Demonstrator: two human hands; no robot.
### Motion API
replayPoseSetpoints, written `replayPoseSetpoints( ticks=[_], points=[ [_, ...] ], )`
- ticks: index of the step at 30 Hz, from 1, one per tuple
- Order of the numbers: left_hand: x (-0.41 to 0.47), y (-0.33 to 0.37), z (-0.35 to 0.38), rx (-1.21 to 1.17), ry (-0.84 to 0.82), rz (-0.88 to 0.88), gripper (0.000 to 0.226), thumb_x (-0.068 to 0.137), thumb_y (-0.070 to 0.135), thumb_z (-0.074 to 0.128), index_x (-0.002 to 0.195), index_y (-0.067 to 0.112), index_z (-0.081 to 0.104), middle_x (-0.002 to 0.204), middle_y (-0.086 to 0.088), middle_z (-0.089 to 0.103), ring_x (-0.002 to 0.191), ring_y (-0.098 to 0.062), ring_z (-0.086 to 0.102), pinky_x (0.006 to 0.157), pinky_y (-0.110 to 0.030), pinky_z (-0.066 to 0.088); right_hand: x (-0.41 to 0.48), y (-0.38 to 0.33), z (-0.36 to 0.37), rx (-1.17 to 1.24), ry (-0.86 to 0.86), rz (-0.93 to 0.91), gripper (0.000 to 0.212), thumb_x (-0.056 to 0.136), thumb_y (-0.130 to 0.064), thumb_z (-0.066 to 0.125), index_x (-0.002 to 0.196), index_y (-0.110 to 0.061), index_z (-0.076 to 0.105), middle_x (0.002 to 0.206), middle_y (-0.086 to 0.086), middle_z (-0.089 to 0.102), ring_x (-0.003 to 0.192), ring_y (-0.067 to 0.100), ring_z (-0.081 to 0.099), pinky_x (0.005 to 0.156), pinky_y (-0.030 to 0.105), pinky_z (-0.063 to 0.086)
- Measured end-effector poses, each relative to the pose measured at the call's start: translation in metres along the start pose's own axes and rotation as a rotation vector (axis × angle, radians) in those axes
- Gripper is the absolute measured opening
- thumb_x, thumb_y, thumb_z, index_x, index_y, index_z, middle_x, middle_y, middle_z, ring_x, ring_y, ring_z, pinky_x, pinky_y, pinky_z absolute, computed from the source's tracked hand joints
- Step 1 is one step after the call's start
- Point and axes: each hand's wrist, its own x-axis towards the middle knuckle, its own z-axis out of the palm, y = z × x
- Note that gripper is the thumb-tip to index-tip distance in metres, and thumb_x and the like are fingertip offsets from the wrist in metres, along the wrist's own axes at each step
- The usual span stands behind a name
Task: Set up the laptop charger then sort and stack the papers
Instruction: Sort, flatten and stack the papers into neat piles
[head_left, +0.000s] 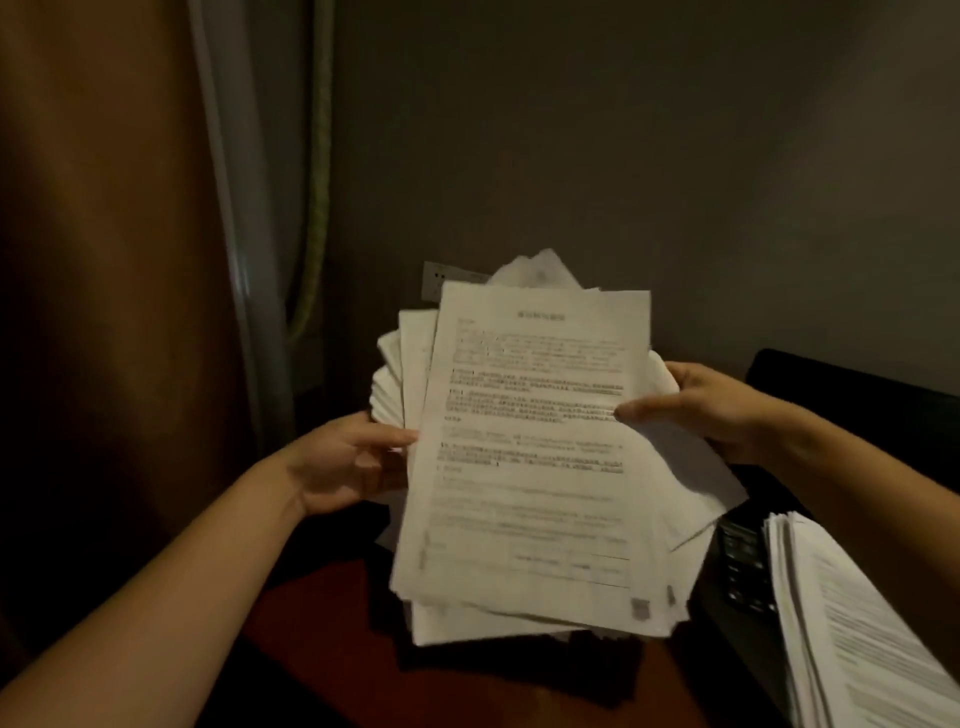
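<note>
A thick, uneven bundle of printed papers (524, 467) is held up above the reddish-brown table (322, 644), its sheets fanned out of line. My left hand (348, 462) grips the bundle's left edge, fingers curled behind it. My right hand (696, 410) holds the right edge, thumb pressed on the top sheet. A second stack of papers (852, 623) lies at the lower right on top of a black laptop (743, 571), whose keyboard shows beside it. No charger is visible.
A wall socket plate (441, 278) sits on the dark wall behind the bundle. A brown curtain (104, 260) and a pale frame (244, 260) fill the left side. The laptop's dark lid (852, 395) rises at the right.
</note>
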Motion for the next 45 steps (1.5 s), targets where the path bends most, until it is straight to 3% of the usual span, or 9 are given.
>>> replayPoseSetpoints(
  ticks=[5,9,12,17,21,26,31,38,45],
  points=[
    [0.020,0.022,0.030,0.282,0.222,0.024,0.051,0.087,0.003,0.068,0.135,0.016,0.059,0.117,-0.014,0.073,0.106,-0.032,0.071,0.095,-0.051,0.055,-0.031,0.031,0.024,0.278,0.184,0.090,0.032,0.086,-0.015,0.073,0.117,-0.007,0.066,0.099,0.012,0.078,0.088,0.032,0.076,0.074,0.042,0.062],
    [0.024,0.005,0.046,0.931,0.438,0.046,0.083,0.090,0.020,0.074,0.157,0.030,0.026,0.151,-0.003,0.047,0.133,-0.021,0.049,0.111,-0.040,0.040,-0.042,0.074,0.051,-0.226,0.338,0.187,0.050,0.087,-0.054,0.069,0.097,-0.005,0.063,0.071,-0.001,0.068,0.062,0.016,0.066,0.055,0.027,0.050],
    [0.017,-0.028,0.060,1.303,0.150,0.086,0.059,0.095,0.038,0.066,0.148,0.037,0.042,0.159,0.009,0.032,0.139,-0.009,0.034,0.106,-0.025,0.027,-0.051,0.093,0.063,-0.353,0.333,0.263,0.050,0.089,-0.057,0.065,0.100,-0.008,0.062,0.086,0.008,0.072,0.069,0.019,0.074,0.065,0.034,0.063],
    [0.012,-0.077,0.066,1.644,-0.239,-0.037,0.059,0.093,0.070,0.045,0.149,0.055,0.031,0.166,0.019,0.010,0.154,-0.011,-0.003,0.124,-0.051,0.000,-0.075,0.095,0.080,-0.195,0.286,0.269,0.025,0.095,-0.033,0.067,0.106,-0.010,0.069,0.085,0.011,0.074,0.071,0.021,0.075,0.068,0.034,0.064],
    [0.003,-0.105,0.083,1.648,-0.100,-0.001,0.062,0.097,0.070,0.030,0.155,0.052,0.015,0.167,0.014,-0.002,0.154,-0.014,-0.011,0.122,-0.051,-0.012,-0.088,0.102,0.103,-0.005,0.250,0.292,0.021,0.094,-0.028,0.068,0.105,-0.010,0.070,0.088,0.010,0.074,0.072,0.024,0.073,0.073,0.039,0.064],
    [0.001,-0.094,0.087,1.845,-0.034,0.009,0.072,0.092,0.078,0.025,0.156,0.047,0.018,0.166,0.010,0.014,0.152,-0.016,0.011,0.120,-0.052,0.008,-0.092,0.109,0.113,0.165,0.298,0.304,0.028,0.092,-0.022,0.072,0.117,-0.012,0.061,0.088,0.015,0.072,0.065,0.020,0.067,0.071,0.037,0.062],
    [-0.013,-0.106,0.077,1.715,-0.055,-0.035,0.074,0.088,0.082,0.022,0.154,0.055,0.004,0.167,0.018,-0.006,0.153,-0.012,-0.015,0.119,-0.062,-0.013,-0.093,0.112,0.119,0.171,0.301,0.289,0.054,0.090,-0.022,0.074,0.136,-0.022,0.046,0.097,0.015,0.073,0.070,0.022,0.072,0.073,0.038,0.064],
    [-0.011,-0.126,0.119,1.568,0.264,-0.103,0.055,0.103,0.055,0.029,0.156,0.044,0.018,0.168,0.012,0.002,0.154,-0.017,-0.011,0.118,-0.063,-0.012,-0.091,0.113,0.129,0.283,0.123,0.200,0.079,0.088,-0.006,0.074,0.149,-0.035,0.032,0.096,0.006,0.078,0.095,0.020,0.075,0.079,0.035,0.063],
    [-0.036,-0.111,0.104,1.317,-0.128,0.163,0.067,0.082,0.073,0.051,0.145,0.050,0.040,0.141,0.051,0.023,0.134,0.031,0.003,0.117,-0.011,-0.005,-0.096,0.118,0.137,0.331,0.180,0.138,0.090,0.088,-0.004,0.072,0.151,-0.045,0.023,0.097,0.002,0.079,0.091,0.019,0.076,0.079,0.035,0.063]
  ],
)
